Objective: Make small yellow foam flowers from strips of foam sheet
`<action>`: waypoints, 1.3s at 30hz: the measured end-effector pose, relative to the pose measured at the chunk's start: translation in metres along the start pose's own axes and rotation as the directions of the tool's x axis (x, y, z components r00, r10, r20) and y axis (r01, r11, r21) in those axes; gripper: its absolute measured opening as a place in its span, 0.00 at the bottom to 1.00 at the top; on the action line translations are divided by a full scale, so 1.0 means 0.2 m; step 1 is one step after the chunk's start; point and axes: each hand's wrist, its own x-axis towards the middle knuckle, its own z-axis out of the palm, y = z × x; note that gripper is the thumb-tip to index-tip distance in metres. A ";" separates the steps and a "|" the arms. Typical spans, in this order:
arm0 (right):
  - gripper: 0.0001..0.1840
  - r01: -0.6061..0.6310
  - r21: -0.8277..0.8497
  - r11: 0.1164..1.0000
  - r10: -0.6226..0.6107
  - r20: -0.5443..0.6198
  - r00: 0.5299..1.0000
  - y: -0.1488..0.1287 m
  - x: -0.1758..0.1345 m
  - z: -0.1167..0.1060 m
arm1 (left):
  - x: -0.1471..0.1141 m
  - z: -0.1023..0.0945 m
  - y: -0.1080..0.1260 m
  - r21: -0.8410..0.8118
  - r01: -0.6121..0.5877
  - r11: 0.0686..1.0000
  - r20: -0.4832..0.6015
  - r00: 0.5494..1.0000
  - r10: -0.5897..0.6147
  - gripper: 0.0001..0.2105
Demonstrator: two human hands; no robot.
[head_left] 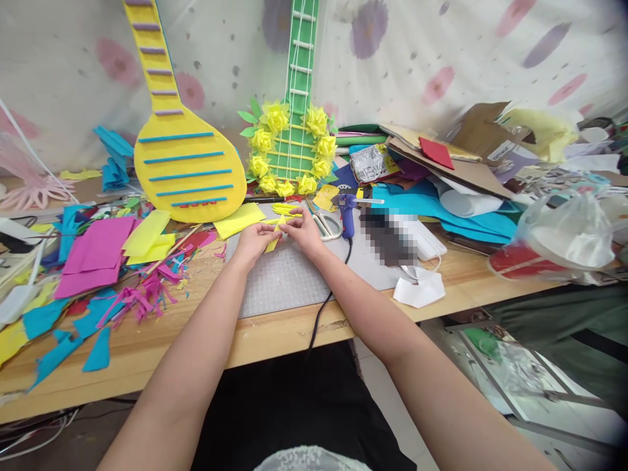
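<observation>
Over the grey gridded cutting mat [279, 288], both my hands meet on a narrow strip of yellow crepe paper [272, 244]. My left hand [256, 243] pinches the strip from the left. From the other side, my right hand [303, 230] holds its upper part between bent fingers. Just right of my right hand lie scissors [330, 226], and beside them a blue glue gun [347, 216] with its black cord running off the table edge. A flat yellow paper piece [240, 220] and thin yellow strips [287, 209] lie behind my hands.
A yellow paper lute shape [191, 167] and a green one with yellow paper flowers [294, 150] lean on the back curtain. Coloured paper scraps [98, 255] crowd the left. Cardboard, blue sheets [417, 206] and a bagged red cup [530, 258] stand at right.
</observation>
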 end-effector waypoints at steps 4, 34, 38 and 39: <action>0.27 -0.043 0.109 0.993 0.042 0.009 0.999 -0.01 0.00 0.00 | -0.01 -0.01 0.00 0.018 -0.011 1.000 0.006 1.000 0.011 0.12; 0.32 -0.037 0.160 0.986 0.031 0.042 0.999 -0.02 -0.01 0.00 | -0.05 0.03 0.04 0.040 0.093 0.995 -0.004 0.996 -0.093 0.20; 0.31 -0.030 0.159 0.987 0.032 -0.007 0.999 -0.02 -0.01 0.00 | -0.05 0.03 0.05 0.019 0.106 0.994 0.013 0.994 -0.106 0.20; 0.31 -0.028 0.156 0.987 0.031 -0.014 0.999 -0.02 -0.01 0.00 | -0.05 0.03 0.05 0.018 0.109 0.994 0.015 0.994 -0.109 0.20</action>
